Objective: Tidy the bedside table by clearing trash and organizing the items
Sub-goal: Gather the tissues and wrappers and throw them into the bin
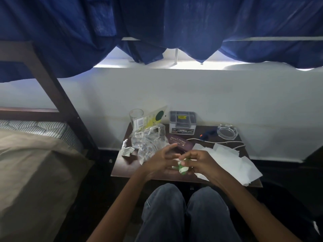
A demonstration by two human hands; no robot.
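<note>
**Crumpled wrapper held over a cluttered bedside table**

A green-and-white wrapper (181, 167) sits above the front edge of the dark bedside table (122, 169). The right hand (199, 161) pinches it with curled fingers, and the left hand (160, 162) supports it with fingers loosely extended. Crumpled clear plastic (150, 144), a maroon booklet (180, 142) and white tissue sheets (232, 161) surround them. A glass (136, 116), grey organizer box (182, 123) and ashtray (227, 131) line the white wall (209, 91). Blue curtains (174, 23) hang above, and a bed (35, 163) stands at left.

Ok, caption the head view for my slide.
Right hand grips a green-and-white wrapper beside the left hand, above a bedside table strewn with tissues, clear plastic and an ashtray.
</note>
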